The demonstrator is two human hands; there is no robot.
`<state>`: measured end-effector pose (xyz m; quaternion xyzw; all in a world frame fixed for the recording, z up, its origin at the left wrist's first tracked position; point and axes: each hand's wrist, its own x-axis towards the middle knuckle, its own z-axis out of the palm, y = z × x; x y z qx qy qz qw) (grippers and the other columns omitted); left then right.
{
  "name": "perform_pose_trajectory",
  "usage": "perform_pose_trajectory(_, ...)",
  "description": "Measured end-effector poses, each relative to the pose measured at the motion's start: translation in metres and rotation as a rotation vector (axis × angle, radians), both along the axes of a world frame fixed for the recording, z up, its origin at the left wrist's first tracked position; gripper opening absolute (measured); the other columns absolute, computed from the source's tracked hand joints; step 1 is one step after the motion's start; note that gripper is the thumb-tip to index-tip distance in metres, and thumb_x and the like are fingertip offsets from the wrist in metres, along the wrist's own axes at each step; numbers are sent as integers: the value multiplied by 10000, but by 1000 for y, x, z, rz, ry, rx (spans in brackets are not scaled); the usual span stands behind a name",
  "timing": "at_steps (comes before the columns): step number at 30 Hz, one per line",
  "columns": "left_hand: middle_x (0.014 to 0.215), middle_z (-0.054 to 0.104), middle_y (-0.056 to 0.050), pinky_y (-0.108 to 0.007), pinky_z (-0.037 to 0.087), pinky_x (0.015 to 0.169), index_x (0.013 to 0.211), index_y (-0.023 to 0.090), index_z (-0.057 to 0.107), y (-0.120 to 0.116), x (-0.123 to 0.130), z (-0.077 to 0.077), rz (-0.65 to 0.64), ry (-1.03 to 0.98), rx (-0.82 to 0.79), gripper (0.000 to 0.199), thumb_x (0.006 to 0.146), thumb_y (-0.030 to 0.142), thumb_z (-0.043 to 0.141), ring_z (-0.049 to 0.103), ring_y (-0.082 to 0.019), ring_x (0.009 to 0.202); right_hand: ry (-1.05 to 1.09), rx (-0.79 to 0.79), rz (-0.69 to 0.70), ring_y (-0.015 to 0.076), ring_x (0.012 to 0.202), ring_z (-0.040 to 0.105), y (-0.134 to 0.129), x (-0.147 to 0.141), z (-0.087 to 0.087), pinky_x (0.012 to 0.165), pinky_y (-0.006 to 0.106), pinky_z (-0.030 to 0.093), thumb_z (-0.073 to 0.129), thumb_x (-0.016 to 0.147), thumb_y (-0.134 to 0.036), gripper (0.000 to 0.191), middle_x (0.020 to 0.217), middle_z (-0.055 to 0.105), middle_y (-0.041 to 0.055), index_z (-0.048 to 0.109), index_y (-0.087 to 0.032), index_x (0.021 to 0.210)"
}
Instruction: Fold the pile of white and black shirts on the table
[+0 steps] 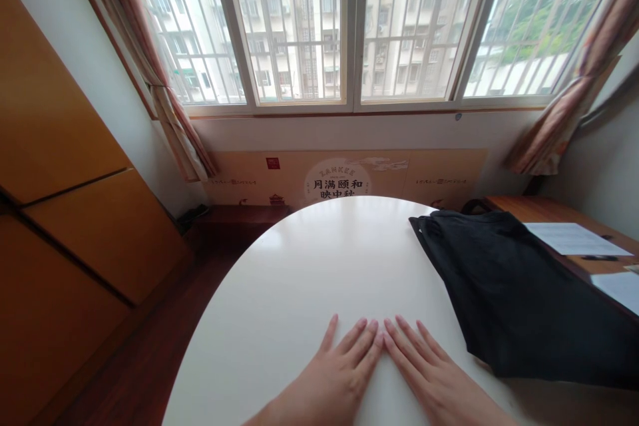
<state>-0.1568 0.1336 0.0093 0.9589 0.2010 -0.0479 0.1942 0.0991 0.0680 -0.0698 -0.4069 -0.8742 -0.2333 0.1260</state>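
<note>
Pressing the left hand [332,379] and the right hand [434,373] palm down onto the white oval tabletop [309,259], both spread wide and holding nothing, with the fingers [362,339] fanned out and the fingertips almost meeting at the middle. Seemingly bearing on the bare surface by choice, the open palms touching no object at all.

Lying just beside the right hand without touching it, a black cloth [514,293] spreading over the right part of the tabletop and running off toward the edge, apparently placed there to leave the middle open. Nothing in view showing whether it is a bag or a garment.

Standing behind it, a wooden desk [549,213] carrying a sheet of paper [574,238], a dark pen [599,257] and a second sheet [619,289], all probably kept aside, out of reach of the hands. Hanging at both sides of the barred window [294,26], a left curtain [170,113] and a right curtain [579,80], gathered back, likely for daylight. Running along the wall below the sill, a printed banner [339,180] with Chinese characters. Closing off the left side, orange wooden cabinet doors [64,113], rising from a dark wooden floor [134,346].
</note>
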Motion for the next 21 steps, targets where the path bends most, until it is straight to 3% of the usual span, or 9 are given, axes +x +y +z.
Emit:
perform_pose_trajectory(4,1733,96,-156,-741,61,1229,1712,175,12,-1,2,8,14,16,-26,854,1056,493,457,106,-386,1614,-13,22,18,323,1460,505,0,-2,6,1097,491,504,465,729,-76,1045,1619,434,145,-3,32,1657)
perform_pose_trajectory(8,1740,91,-131,-722,43,1241,1713,198,11,0,-2,4,21,-24,-42,728,1101,424,336,88,-350,1621,-21,9,37,308,1456,511,2,-3,8,1091,490,498,464,737,-108,1049,1599,454,149,-36,49,1646)
perform_pose_trajectory(13,1744,62,-139,-708,4,1247,1708,215,-40,1,-8,-6,-8,-90,-41,914,1047,621,444,73,-368,1622,14,-68,48,326,1473,491,2,-1,6,1148,521,438,478,840,-161,1010,1606,437,165,-104,7,1649)
perform_pose_trajectory(16,1746,63,-138,-702,-13,1248,1709,215,-30,-1,-9,-4,3,-113,-51,943,1031,683,428,77,-364,1624,60,-182,93,372,1494,454,0,2,9,1206,572,365,530,980,-439,1042,1618,401,209,-154,-17,1642)
perform_pose_trajectory(18,1747,65,-137,-695,-20,1252,1711,216,-19,-3,-9,-1,12,-127,-56,955,1022,705,425,83,-363,1624,99,-270,121,392,1521,405,-1,4,13,1244,596,299,548,973,-640,1149,1635,359,230,-174,-47,1641)
perform_pose_trajectory(21,1747,77,-136,-690,-22,1257,1712,222,-7,-6,-10,3,23,-135,-58,991,998,736,449,97,-369,1621,150,-399,113,400,1558,326,-4,4,17,1272,632,217,546,968,-701,1141,1667,288,223,-156,-113,1649)
